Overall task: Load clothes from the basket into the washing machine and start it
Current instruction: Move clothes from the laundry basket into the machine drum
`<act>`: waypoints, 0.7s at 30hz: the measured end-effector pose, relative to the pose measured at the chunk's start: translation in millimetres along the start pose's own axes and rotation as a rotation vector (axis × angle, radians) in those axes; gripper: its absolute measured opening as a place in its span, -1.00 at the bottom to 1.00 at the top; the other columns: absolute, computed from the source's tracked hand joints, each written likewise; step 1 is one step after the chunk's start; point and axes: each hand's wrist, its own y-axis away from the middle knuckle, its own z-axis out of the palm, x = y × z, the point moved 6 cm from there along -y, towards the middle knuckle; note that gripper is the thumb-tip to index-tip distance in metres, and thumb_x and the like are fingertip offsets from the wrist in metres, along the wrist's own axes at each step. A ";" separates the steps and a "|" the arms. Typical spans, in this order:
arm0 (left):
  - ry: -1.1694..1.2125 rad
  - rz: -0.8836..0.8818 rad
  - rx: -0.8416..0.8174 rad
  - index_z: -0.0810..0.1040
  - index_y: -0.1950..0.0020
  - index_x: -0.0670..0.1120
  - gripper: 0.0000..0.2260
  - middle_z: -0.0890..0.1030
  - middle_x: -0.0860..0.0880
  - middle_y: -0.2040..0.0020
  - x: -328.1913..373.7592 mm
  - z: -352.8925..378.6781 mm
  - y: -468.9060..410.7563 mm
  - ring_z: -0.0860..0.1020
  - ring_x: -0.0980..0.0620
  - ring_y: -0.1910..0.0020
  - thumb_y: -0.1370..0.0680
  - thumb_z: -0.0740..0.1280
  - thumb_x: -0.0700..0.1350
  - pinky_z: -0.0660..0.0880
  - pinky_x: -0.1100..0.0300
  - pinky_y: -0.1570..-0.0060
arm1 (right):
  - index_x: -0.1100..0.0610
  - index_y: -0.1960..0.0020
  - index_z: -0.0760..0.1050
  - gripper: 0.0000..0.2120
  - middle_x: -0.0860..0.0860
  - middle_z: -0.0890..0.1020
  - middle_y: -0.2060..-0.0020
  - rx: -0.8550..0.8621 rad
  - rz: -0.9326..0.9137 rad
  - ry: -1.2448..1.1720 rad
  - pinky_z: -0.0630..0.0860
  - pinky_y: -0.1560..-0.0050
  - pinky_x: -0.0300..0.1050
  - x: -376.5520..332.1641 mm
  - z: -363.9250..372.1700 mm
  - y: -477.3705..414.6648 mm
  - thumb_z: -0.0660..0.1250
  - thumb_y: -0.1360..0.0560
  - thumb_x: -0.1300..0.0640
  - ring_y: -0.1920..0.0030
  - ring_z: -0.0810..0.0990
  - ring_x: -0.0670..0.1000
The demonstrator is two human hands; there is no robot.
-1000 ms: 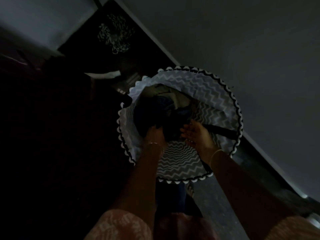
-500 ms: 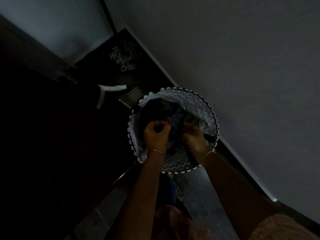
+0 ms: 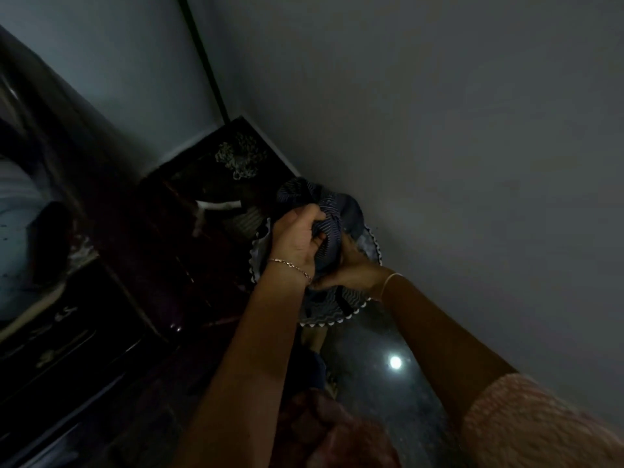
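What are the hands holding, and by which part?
A bundle of dark striped clothes over the basket: left hand grips its top, right hand clasps its lower side.

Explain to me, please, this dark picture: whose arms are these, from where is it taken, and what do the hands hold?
There is no machine here. A person works with bare hands, and one camera worn on the head looks down at them. The left hand grips a bundle of dark striped clothes, and the right hand holds it from below. Under them stands a round laundry basket with a zigzag rim, on a shiny dark floor beside a grey wall.
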 end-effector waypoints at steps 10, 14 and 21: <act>0.222 -0.035 -0.146 0.44 0.28 -0.12 -0.82 0.51 -0.06 0.22 53.2 16.4 73.6 0.45 0.04 0.22 -0.49 0.19 -0.33 0.40 0.23 0.21 | 0.33 -0.37 0.31 -0.53 0.12 0.49 -0.21 0.341 -0.170 -0.383 0.45 -0.01 -0.49 -98.3 -50.8 90.9 0.32 -0.50 0.37 -0.19 0.45 0.01; 0.170 0.012 -0.184 0.52 0.11 -0.11 -0.88 0.56 -0.05 0.07 75.8 10.0 86.2 0.51 0.02 0.07 -0.54 0.22 -0.27 0.46 0.20 0.12 | 0.29 -0.37 0.35 -0.58 0.13 0.50 -0.28 0.385 -0.177 -0.429 0.42 -0.31 -0.07 -119.9 -70.8 102.4 0.30 -0.53 0.31 -0.26 0.49 0.08; -0.026 -0.101 -0.069 0.52 0.15 -0.07 -0.86 0.55 -0.06 0.00 90.1 -16.7 98.8 0.49 0.00 0.06 -0.56 0.21 -0.12 0.43 0.09 0.01 | 0.14 -0.20 0.47 -0.77 0.10 0.57 -0.10 0.432 -0.209 -0.612 0.50 -0.14 -0.08 -157.5 -103.3 132.8 0.24 -0.59 0.08 -0.05 0.56 0.04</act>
